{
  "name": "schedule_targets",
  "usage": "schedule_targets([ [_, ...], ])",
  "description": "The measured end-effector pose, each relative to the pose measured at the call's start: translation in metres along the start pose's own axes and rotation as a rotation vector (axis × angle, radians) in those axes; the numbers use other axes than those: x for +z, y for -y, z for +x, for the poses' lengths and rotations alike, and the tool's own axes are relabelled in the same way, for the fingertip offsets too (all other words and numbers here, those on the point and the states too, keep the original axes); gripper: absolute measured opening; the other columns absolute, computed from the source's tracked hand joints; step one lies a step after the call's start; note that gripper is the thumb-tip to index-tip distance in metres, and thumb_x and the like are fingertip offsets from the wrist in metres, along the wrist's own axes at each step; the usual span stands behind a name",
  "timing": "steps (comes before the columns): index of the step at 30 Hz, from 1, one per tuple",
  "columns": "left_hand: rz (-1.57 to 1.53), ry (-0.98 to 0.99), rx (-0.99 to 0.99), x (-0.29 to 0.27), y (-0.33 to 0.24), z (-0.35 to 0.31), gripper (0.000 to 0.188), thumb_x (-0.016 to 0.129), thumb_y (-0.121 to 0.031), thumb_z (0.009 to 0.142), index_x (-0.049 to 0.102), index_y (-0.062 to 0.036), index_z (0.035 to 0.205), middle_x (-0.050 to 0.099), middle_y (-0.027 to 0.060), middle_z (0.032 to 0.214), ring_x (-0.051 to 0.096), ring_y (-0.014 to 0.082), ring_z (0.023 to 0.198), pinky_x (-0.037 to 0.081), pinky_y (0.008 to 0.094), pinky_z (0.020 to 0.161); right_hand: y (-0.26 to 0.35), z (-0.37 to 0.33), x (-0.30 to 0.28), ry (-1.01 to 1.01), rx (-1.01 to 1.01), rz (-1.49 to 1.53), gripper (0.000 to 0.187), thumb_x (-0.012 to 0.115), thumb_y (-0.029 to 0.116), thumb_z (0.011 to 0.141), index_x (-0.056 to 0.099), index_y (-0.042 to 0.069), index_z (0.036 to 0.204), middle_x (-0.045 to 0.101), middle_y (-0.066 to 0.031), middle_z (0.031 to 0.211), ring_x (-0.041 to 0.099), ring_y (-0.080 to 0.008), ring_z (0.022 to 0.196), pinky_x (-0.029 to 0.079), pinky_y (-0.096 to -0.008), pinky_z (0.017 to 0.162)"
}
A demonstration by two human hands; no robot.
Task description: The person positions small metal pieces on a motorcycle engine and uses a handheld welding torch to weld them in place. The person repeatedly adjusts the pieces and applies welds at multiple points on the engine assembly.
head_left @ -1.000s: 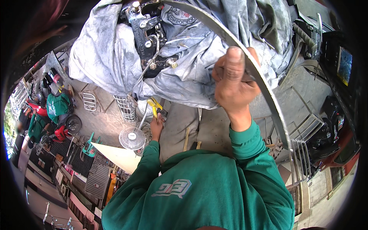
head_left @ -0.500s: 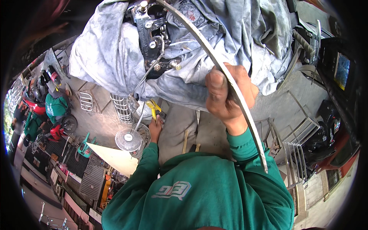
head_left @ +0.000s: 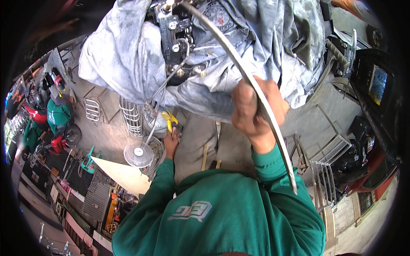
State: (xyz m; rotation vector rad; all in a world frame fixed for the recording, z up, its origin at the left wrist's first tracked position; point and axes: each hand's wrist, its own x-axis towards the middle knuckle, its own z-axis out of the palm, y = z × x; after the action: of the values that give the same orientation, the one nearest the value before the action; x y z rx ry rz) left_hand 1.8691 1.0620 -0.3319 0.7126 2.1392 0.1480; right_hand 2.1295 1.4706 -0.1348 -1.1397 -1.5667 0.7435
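Note:
My right hand [head_left: 258, 106] is closed in a fist round a long, thin, curved metal rod [head_left: 226, 45]. One end of the rod reaches up to a black metal machine part [head_left: 177, 36] with silver bolts; its other end hangs down over my right sleeve. Crumpled grey-blue cloth [head_left: 124, 64] surrounds the machine part and lies under it. Lower down, beside my left thigh, my left hand [head_left: 171, 143] is closed on a hand tool with yellow handles [head_left: 170, 119], which look like those of pliers. The tool's far end is hard to make out.
A grey standing fan [head_left: 139, 154] is just left of my left hand, by a rack of metal bars [head_left: 130, 117]. A pale board [head_left: 121, 173] lies lower left. Another person in green [head_left: 59, 113] is by a red motorcycle at far left. Metal frames [head_left: 326, 179] stand at right.
My right hand has shifted slightly down and its thumb has turned, still gripping the rod. The machine part appears a little further right in the picture. My left hand keeps the yellow-handled tool.

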Motion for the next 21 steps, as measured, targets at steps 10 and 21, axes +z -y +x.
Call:
schedule_targets([
  [10,-0.053,-0.006,-0.057,0.003,-0.003,-0.002,0.037,0.056,-0.032,0.109,0.065,0.0016,0.098,0.068,0.0087,0.069,0.069,0.0227,0.065,0.052,0.0361,0.066,-0.007,0.003,0.002,-0.012,0.039,-0.033,0.02,0.081,0.007,0.089,0.064,0.0,0.083,0.06,-0.0071,0.062,0.058,-0.0187,0.046,0.045,-0.0296,0.046],
  [21,-0.064,-0.049,0.041,-0.062,-0.058,-0.038,0.042,0.059,-0.033,0.107,0.064,0.0016,0.084,0.064,0.0115,0.065,0.066,0.0281,0.059,0.049,0.0433,0.058,-0.006,-0.029,-0.114,0.107,-0.028,0.092,0.02,0.064,0.018,0.097,0.059,0.0,0.092,0.058,-0.011,0.064,0.057,-0.0239,0.052,0.047,-0.0355,0.05],
])
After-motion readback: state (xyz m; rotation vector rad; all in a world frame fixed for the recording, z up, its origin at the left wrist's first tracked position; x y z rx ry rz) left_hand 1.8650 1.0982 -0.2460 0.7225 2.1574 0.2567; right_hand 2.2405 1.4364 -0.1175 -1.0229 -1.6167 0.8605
